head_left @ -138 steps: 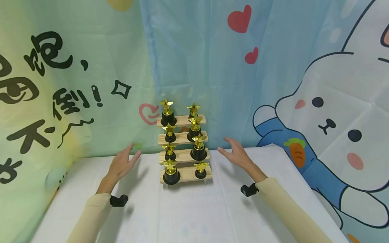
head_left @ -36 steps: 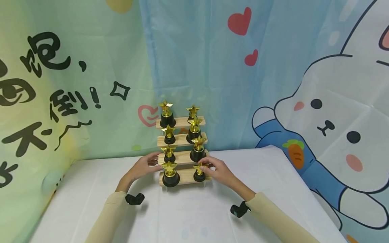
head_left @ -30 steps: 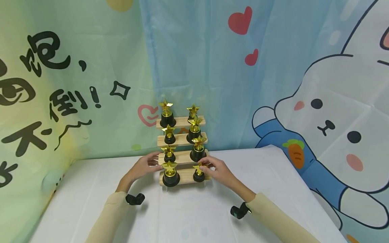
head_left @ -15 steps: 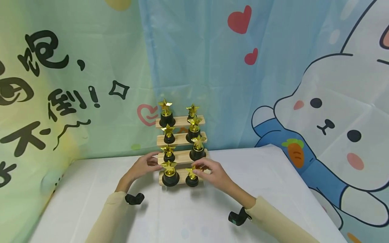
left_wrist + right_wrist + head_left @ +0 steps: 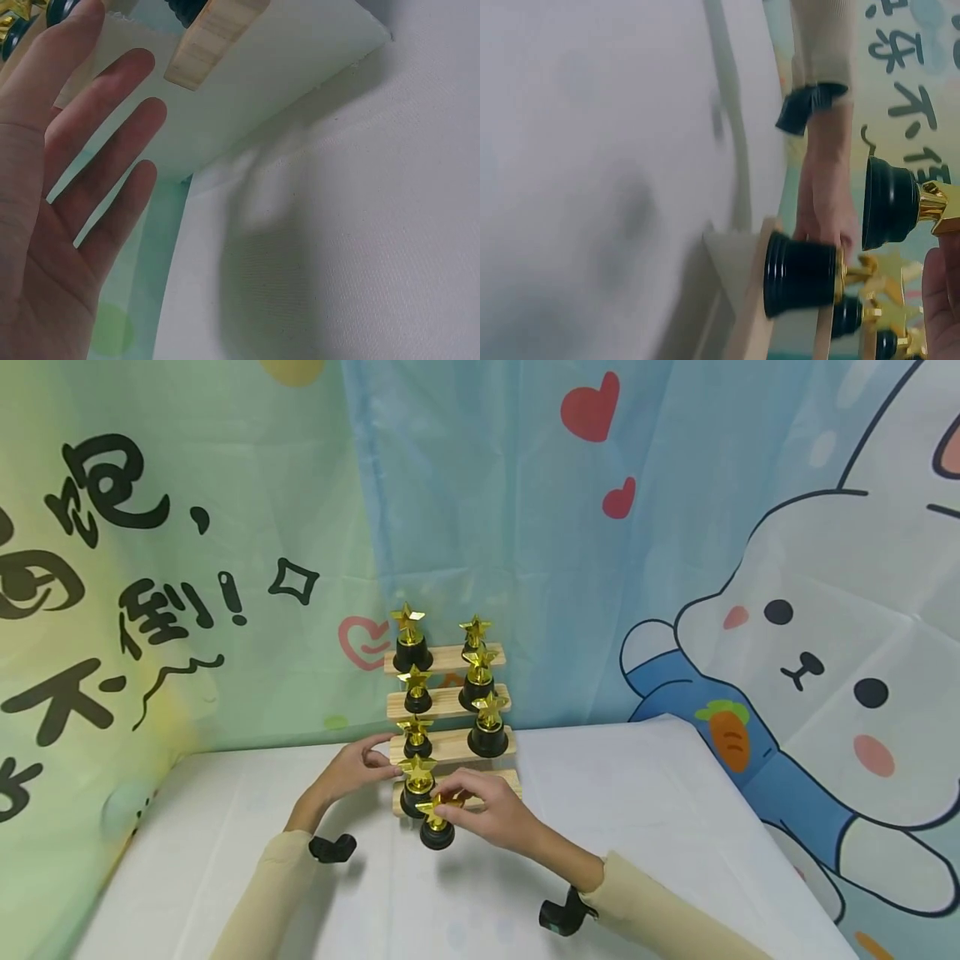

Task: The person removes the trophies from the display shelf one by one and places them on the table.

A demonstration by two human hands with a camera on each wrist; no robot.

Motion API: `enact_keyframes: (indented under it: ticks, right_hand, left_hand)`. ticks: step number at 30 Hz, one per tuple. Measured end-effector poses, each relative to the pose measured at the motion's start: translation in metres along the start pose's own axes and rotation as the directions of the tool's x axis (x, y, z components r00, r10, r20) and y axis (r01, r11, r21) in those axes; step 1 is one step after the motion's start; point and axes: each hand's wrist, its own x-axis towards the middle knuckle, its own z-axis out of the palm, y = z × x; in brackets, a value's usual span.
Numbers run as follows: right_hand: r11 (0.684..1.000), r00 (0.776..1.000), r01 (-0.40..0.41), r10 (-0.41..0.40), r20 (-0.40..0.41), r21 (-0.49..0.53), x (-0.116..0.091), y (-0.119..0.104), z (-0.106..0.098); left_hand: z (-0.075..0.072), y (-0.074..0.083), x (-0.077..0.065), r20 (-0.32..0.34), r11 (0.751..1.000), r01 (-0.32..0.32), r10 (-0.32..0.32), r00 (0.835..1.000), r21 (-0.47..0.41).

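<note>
small trophy [image 5: 437,834]: gold star, round black base | near upright, star pinched in the right hand [image 5: 489,810], just in front of the wooden rack [image 5: 452,746] | rack: four stepped shelves, standing on the worktop [image 5: 397,906]

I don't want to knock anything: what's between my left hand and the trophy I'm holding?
Another star trophy, upright on the lowest shelf; the head view shows it.

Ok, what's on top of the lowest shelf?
One star trophy stands at the left of the lowest shelf; wood shows at its right end. In the head view, the right hand and pinched trophy hide some of the middle.
</note>
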Motion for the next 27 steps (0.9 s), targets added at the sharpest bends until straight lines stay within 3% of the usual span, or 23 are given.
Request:
enact_keyframes:
  ticks: [4, 9, 18, 27]
  right_hand:
    - [0.999, 1.000, -0.019, 0.018, 0.024, 0.038, 0.003, -0.006, 0.013]
    - [0.999, 0.998, 0.030, -0.033, 0.057, 0.044, 0.008, -0.010, 0.027]
    - [0.999, 0.997, -0.019, 0.015, 0.076, 0.050, 0.013, -0.013, 0.049]
    - [0.999, 0.990, -0.042, 0.037, 0.136, 0.033, 0.014, -0.008, 0.069]
  left_hand:
    - [-0.003, 0.015, -0.006, 0.010, 1.000, -0.004, 0.004, 1.000, 0.003]
    - [-0.006, 0.026, -0.009, 0.017, 1.000, -0.006, 0.006, 1.000, 0.001]
    - [-0.005, 0.002, 0.002, 0.012, 0.998, -0.034, 0.033, 0.999, 0.046]
    - [-0.004, -0.002, 0.001, 0.011, 0.997, -0.059, 0.058, 0.998, 0.046]
